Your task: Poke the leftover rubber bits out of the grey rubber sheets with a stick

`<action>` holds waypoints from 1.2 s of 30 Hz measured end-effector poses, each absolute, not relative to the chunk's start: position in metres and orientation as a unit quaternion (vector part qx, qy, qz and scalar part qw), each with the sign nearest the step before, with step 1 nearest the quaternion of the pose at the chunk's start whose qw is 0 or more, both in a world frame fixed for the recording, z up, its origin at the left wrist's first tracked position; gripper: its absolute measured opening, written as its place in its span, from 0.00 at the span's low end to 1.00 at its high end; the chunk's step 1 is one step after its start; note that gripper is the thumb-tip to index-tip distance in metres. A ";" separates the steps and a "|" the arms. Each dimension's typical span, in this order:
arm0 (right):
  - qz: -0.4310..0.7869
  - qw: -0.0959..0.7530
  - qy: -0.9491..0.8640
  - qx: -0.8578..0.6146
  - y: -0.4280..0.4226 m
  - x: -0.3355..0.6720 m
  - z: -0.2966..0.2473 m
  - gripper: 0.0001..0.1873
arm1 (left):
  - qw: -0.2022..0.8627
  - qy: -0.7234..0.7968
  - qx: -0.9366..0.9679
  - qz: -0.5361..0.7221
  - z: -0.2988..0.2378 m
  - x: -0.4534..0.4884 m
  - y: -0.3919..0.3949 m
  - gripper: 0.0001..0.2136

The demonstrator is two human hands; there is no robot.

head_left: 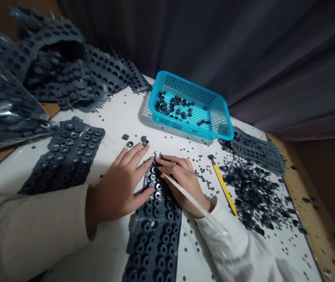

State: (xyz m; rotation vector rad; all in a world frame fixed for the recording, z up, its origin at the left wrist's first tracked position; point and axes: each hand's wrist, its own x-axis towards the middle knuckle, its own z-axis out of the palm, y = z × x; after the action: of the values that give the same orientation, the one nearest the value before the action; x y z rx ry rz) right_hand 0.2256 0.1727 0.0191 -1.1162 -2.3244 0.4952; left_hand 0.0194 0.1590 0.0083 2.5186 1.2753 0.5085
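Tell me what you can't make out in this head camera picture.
Head view:
Tip of the white stick: hidden by the right hand.
Part of the dark rubber sheet: hidden under the left hand and right hand.
Sheet's lower end: cut off by the bottom edge.
Loose specks: too small to identify.

The tip of the pale stick [185,194] is hidden by the right hand [183,178]; the rubber sheet [155,243] is cut off at the lower edge; scattered crumbs [204,174] are too small to identify.
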 end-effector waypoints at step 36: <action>0.233 0.270 -0.846 -0.396 0.165 0.230 0.023 0.05 | 0.126 0.428 0.881 0.159 0.009 0.018 0.156 0.31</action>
State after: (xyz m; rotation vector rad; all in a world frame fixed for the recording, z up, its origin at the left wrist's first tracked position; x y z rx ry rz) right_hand 0.2299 0.1647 0.0233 -1.0678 -2.2803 0.6269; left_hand 0.0182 0.1557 0.0086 2.5653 1.2470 0.4631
